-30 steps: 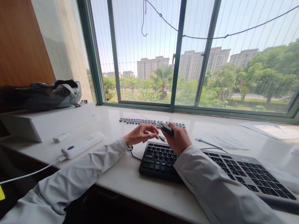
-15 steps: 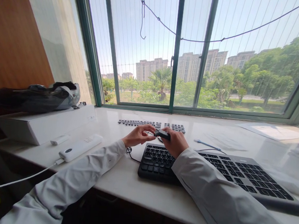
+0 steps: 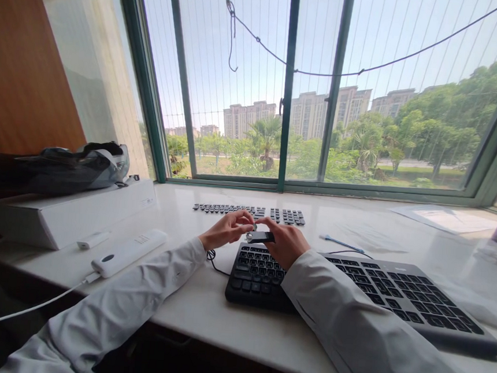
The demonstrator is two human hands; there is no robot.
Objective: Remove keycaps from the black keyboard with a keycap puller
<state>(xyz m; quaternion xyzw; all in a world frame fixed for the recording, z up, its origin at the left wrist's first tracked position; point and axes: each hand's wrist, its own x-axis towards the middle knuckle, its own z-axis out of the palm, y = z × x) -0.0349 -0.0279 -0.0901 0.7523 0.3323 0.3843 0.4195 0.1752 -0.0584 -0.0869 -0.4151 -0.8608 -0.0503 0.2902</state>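
small black device pinched between both hands above the keyboard

head view: the left hand [image 3: 224,231] and the right hand [image 3: 285,242] meet just over the far left corner of the black keyboard [image 3: 353,285]. the right hand's fingers are closed around a small black device [image 3: 261,237], held roughly level, while the left hand's fingertips [image 3: 247,224] are drawn narrow at its silvery left end, as if pinching a tiny part there; what that part is, too small to tell. a thin black cable [image 3: 216,262] curls on the white countertop [image 3: 203,304] just beside the left wrist. further back, a row of loose black keycaps [image 3: 250,211] lies near the window.

the risk, as i read it: the grip is all fingertips, so a slip could drop the device onto the keys below, or let that tiny part spring away among the loose keycaps. to the left sit a white remote-like unit [image 3: 129,244] and a white box [image 3: 65,214].
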